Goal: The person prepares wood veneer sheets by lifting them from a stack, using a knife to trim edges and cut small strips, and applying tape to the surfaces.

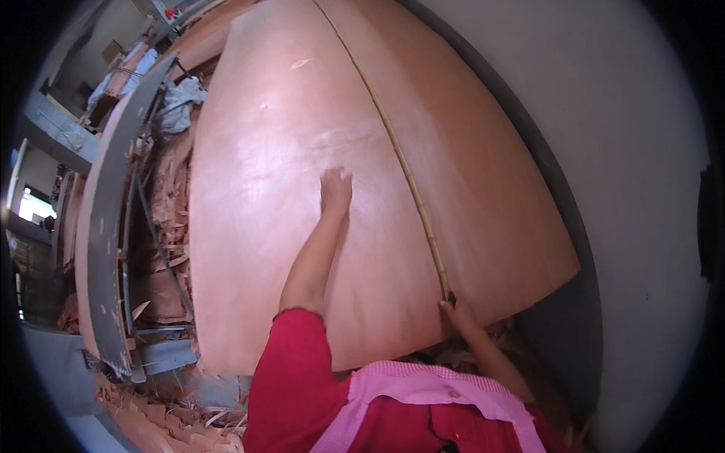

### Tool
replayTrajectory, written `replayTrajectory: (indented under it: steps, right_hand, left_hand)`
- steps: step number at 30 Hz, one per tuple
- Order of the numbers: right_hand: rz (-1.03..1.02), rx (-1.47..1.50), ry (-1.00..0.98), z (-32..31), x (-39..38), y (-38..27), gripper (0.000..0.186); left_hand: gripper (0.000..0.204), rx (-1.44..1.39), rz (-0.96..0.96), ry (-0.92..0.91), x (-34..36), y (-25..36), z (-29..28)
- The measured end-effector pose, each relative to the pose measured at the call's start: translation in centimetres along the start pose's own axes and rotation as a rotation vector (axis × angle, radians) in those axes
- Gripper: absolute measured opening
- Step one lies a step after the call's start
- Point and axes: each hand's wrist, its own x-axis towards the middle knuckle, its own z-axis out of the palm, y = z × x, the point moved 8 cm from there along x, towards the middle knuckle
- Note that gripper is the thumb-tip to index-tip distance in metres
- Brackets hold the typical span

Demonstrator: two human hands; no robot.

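A broad sheet of pinkish-brown wood veneer (272, 249) spreads out before me. Along it, a bit right of the middle, lies a long thin bamboo stick (411, 181) with knotted joints, running away to the far edge. My right hand (458, 314) is closed around the near end of this stick, close to the sheet's near edge. A small dark part (451, 297) shows at that end. Over the middle of the sheet, left of the stick, is my left hand (336, 190). Its fingers are blurred, so their pose and any contact with the veneer are unclear.
A grey wall (642, 249) rises on the right. At the left, torn veneer scraps (170, 204) fill a metal frame (155, 226) beside a long curved-looking board (106, 226). More scraps (158, 415) litter the lower left. A whitish cloth (181, 104) hangs by the frame.
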Motion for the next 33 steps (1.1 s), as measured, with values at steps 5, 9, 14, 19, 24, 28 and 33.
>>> replayTrajectory:
  steps: [5,9,14,19,24,28,33]
  right_hand:
    - [0.089,-0.015,0.079,-0.8,-0.9,0.8,0.049]
    - [0.151,-0.015,0.053,-0.4,-0.7,1.1,0.049]
    - [0.192,-0.052,0.008,-0.7,-0.3,0.5,0.048]
    - [0.142,-0.008,0.064,0.3,-0.1,2.1,0.049]
    - [0.104,0.034,0.031,0.3,0.5,2.2,0.049]
    - [0.151,0.003,-0.013,-0.2,0.2,1.6,0.049]
    - [0.199,-0.109,-0.008,0.2,0.7,1.6,0.049]
  left_hand:
    - [0.042,0.247,-0.185,0.117,8.4,1.9,6.6]
    - [0.027,0.204,-0.170,0.022,9.0,2.0,10.5]
    - [0.011,0.097,-0.303,0.084,9.9,0.9,9.3]
    - [0.010,-0.154,-0.420,0.139,11.7,-1.9,8.3]
    - [0.023,-0.466,-0.541,0.210,15.0,-9.0,7.9]
    - [0.025,-0.241,-0.514,0.191,18.5,-10.7,5.0]
    - [0.033,-0.175,-0.225,0.214,19.5,-11.7,5.9]
